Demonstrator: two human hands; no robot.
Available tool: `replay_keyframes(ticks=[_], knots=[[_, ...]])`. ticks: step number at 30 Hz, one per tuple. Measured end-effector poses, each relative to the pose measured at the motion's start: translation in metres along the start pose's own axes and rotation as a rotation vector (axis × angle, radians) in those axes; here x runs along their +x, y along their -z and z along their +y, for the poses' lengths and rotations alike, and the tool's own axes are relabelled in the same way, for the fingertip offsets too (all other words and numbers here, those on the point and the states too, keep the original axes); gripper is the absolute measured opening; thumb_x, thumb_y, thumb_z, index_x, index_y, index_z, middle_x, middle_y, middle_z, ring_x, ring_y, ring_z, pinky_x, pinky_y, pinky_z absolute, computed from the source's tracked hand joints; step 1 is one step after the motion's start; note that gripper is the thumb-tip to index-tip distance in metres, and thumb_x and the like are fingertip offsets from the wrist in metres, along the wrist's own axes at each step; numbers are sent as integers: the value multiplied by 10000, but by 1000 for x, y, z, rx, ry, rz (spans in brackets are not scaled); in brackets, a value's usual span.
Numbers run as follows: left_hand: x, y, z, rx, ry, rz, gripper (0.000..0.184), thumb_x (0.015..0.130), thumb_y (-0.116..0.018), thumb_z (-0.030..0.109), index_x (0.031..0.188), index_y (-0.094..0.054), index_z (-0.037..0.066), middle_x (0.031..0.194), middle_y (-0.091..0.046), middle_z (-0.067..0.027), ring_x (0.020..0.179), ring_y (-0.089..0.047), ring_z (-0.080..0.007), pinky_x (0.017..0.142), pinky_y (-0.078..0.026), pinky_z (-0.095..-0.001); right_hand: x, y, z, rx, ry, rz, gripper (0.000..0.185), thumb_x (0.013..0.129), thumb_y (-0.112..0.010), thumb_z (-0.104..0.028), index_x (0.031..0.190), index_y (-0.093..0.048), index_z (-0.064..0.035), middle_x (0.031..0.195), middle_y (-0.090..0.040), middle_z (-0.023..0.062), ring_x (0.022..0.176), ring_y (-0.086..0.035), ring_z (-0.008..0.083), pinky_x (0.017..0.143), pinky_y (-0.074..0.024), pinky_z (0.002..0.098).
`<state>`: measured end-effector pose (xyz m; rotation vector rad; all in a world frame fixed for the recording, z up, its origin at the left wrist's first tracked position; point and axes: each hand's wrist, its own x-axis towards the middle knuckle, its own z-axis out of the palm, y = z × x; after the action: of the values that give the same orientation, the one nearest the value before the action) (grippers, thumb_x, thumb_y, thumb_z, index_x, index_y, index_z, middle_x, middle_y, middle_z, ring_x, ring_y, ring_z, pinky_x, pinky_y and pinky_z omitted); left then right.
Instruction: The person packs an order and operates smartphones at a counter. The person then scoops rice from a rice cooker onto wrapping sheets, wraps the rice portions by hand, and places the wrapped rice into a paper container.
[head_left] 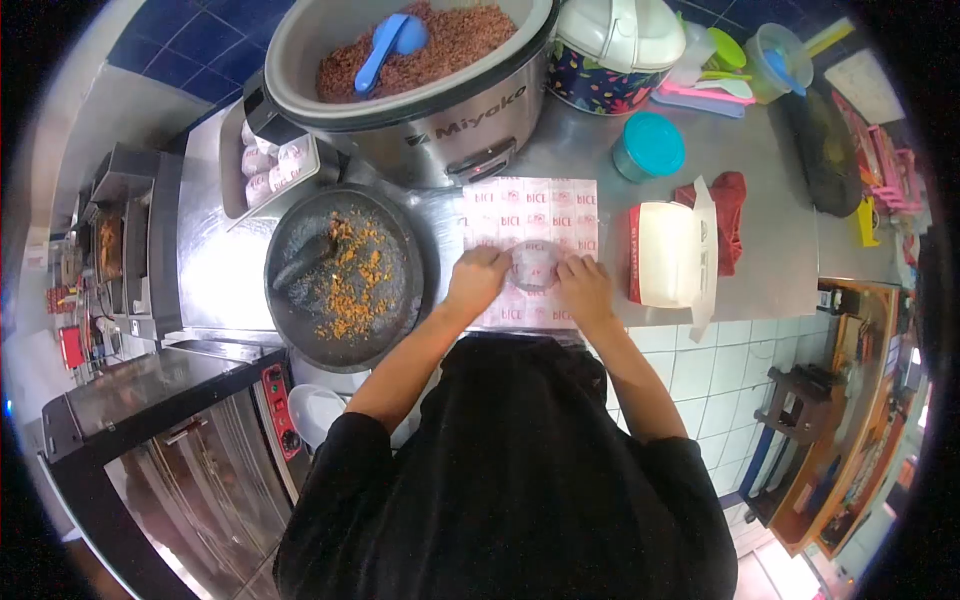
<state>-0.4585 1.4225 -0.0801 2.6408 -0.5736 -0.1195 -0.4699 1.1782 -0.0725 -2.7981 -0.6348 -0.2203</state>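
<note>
A clear round plastic piece [535,266] lies over the printed wrapping paper [532,208] at the counter's front edge. My left hand [480,279] holds its left side with bent fingers, and my right hand [584,287] grips its right side. To the left of my hands stands a dark stone mortar [408,300] with orange-brown crumbs inside and a stone pestle [301,262] resting in it. An open white and red box [664,254] is just right of my right hand.
Behind the paper stands a large cooker [440,135] of reddish rice with a blue scoop [375,60]. A tray [232,185] of wrapped bundles is at the back left. A teal-lidded tub [652,146], a patterned container [600,75] and a red cloth [730,220] are at the right.
</note>
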Motion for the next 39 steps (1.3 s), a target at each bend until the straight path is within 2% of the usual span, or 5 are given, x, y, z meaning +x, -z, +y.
replay_keyframes(ticks=[11, 19, 24, 32, 39], knots=[[-12, -10, 0, 201, -314, 253, 397, 815, -663, 163, 1152, -643, -45, 1064, -617, -138, 925, -595, -283, 817, -512, -402, -2, 10, 13, 217, 52, -133, 251, 827, -660, -185, 993, -656, 2, 1055, -611, 138, 1021, -604, 328, 867, -527, 448], [-5, -18, 24, -386, 55, 363, 190, 893, -611, 31, 1047, -682, -55, 1006, -680, -245, 972, -639, -424, 866, -522, -487, 3, 1, 0, 298, -297, -259, 515, 797, -738, -282, 1206, -612, 3, 1230, -584, 180, 1127, -576, 303, 944, -498, 423], [-2, 31, 51, -374, 89, 442, 236, 851, -631, 10, 1074, -682, -51, 1017, -674, -221, 952, -634, -406, 850, -518, -482, 16, 42, -12, 2263, -803, -166, 539, 927, -679, -295, 1342, -520, 10, 1277, -614, 101, 1122, -612, 246, 842, -542, 405], [-13, 104, 91, 89, -453, 362, 386, 820, -615, 113, 1178, -667, -21, 1047, -636, -86, 960, -603, -224, 828, -483, -386, 35, 79, -32, 1729, -772, -84, 573, 1006, -554, -503, 1349, -534, -45, 1169, -666, 70, 948, -681, 212, 704, -571, 309], [-6, 101, 94, 100, -653, 598, 301, 731, -718, 147, 1027, -735, 94, 1048, -671, -1, 940, -592, -201, 826, -451, -383, 7, 88, -41, 2683, -898, -381, 538, 957, -517, -642, 1203, -644, -181, 988, -717, 43, 844, -687, 198, 593, -536, 331]])
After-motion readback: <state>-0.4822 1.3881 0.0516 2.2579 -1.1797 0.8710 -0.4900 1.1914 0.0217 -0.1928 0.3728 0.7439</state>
